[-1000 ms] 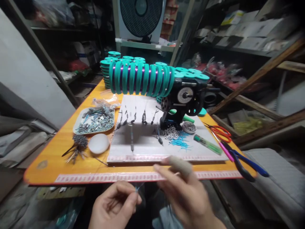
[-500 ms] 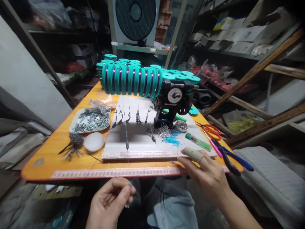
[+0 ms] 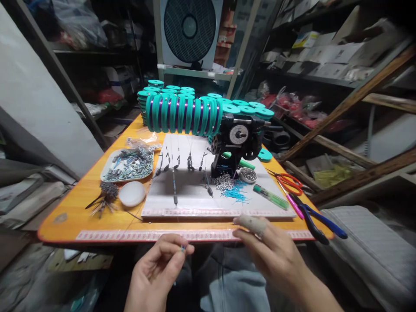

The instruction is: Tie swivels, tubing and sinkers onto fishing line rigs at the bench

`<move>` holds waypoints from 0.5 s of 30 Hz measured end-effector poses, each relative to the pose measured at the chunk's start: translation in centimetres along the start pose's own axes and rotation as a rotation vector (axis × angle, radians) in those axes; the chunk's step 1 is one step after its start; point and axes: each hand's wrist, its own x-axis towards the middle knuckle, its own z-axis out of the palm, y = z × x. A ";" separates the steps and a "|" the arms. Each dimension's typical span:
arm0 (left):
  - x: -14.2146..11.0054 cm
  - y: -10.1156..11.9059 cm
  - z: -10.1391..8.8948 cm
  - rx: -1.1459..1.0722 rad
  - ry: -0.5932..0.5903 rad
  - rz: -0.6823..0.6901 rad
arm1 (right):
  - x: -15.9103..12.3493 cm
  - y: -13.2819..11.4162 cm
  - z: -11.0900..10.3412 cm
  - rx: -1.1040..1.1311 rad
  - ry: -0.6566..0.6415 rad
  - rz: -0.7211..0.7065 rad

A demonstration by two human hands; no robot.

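My left hand [image 3: 159, 271] is closed in a pinch below the table's front edge. Between its thumb and forefinger is a small blue piece of thread [image 3: 183, 248], with fine line at it. My right hand [image 3: 271, 249] hovers at the front edge, fingers stretched out and tips slightly apart; a grey-beige finger sleeve [image 3: 252, 224] covers its forefinger. No object shows between those tips. Beyond, a dark weighted rig [image 3: 175, 197] hangs on line over the white board [image 3: 195, 206]. Teal line spools [image 3: 183, 113] sit in a row on a black winding machine [image 3: 235, 143].
A tray of small parts [image 3: 108, 177] and a white dish [image 3: 132, 194] stand left. Silver beads [image 3: 225, 182], blue thread pieces [image 3: 235, 193] and a green tube [image 3: 269, 197] lie right, near orange scissors [image 3: 289, 184] and blue-handled pliers [image 3: 325, 221]. A ruler strip [image 3: 130, 235] runs along the front.
My right hand moved away from the left hand to the right, then slightly back toward the front edge. My left hand keeps its pinch on the blue thread. The camera view shifted.
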 end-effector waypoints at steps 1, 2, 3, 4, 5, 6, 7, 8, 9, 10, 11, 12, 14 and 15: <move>0.0 0.0 0.2 -0.014 -0.007 -0.012 | 0.4 -1.3 0.1 0.050 0.031 0.037; -0.1 0.1 0.6 -0.039 -0.021 -0.034 | 0.8 -2.8 0.2 0.098 0.052 0.080; -0.1 0.1 1.0 -0.072 -0.043 -0.068 | 1.2 -4.2 0.4 0.122 0.061 0.109; -0.2 0.2 1.4 -0.110 -0.073 -0.111 | 1.5 -5.4 0.6 0.108 0.084 0.132; -0.2 0.2 1.8 -0.150 -0.102 -0.157 | 1.8 -6.2 0.7 0.097 0.083 0.142; -0.3 0.3 2.1 -0.187 -0.125 -0.204 | 2.0 -6.8 0.8 0.097 0.065 0.139; -0.3 0.3 2.4 -0.218 -0.143 -0.243 | 2.0 -6.9 0.9 0.109 0.052 0.137; -0.3 0.3 2.5 -0.241 -0.149 -0.275 | 1.8 -6.7 0.8 0.134 0.031 0.137; -0.2 0.3 2.6 -0.255 -0.144 -0.303 | 1.5 -6.4 0.6 0.149 0.011 0.144; -0.2 0.3 2.5 -0.261 -0.132 -0.332 | 1.1 -5.9 0.3 0.138 0.002 0.162; -0.1 0.4 2.4 -0.264 -0.119 -0.365 | 0.6 -5.3 -0.1 0.103 -0.004 0.192; 0.0 0.4 2.2 -0.266 -0.109 -0.400 | 0.0 -4.9 -0.5 0.047 -0.012 0.231; 0.3 0.6 1.9 -0.279 -0.097 -0.486 | -1.0 -4.3 -1.3 -0.085 0.015 0.311; 0.5 0.8 1.8 -0.290 -0.105 -0.534 | -1.5 -4.1 -1.7 -0.135 0.059 0.343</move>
